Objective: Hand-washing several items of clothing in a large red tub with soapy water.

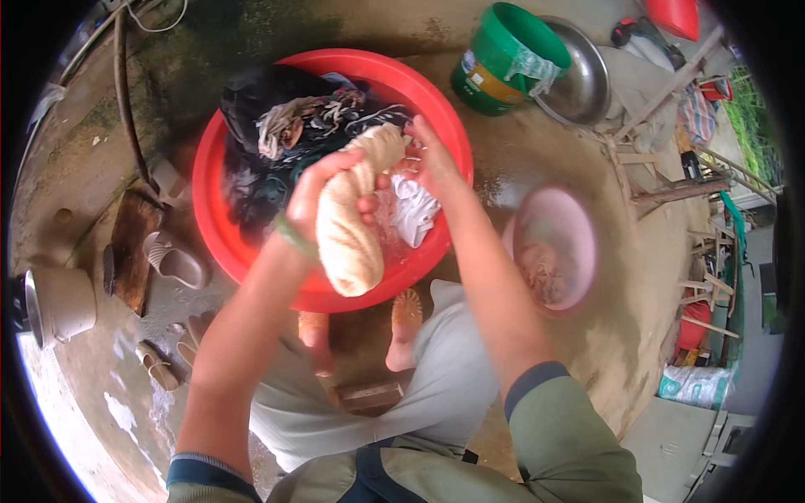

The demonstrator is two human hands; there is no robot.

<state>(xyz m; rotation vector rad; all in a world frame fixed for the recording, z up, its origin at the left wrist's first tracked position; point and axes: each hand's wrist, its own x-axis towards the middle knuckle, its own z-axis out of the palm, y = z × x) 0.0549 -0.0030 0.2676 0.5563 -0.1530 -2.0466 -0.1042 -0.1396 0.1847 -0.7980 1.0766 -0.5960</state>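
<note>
A twisted cream-coloured cloth is held above a large red plastic basin. My left hand is wrapped round its middle, with a green bangle at the wrist. At the cloth's far end is my right hand, its fingers partly spread; whether it grips the cloth is unclear. Dark wet clothes fill the far left of the basin, with a bunched patterned cloth on top. A white cloth lies in the basin below my right hand.
A pink basin holding brownish cloth stands right of the red one. Farther back are a green bucket and a metal basin. Slippers, a wooden board and a pale bucket are at left. My feet touch the near rim area.
</note>
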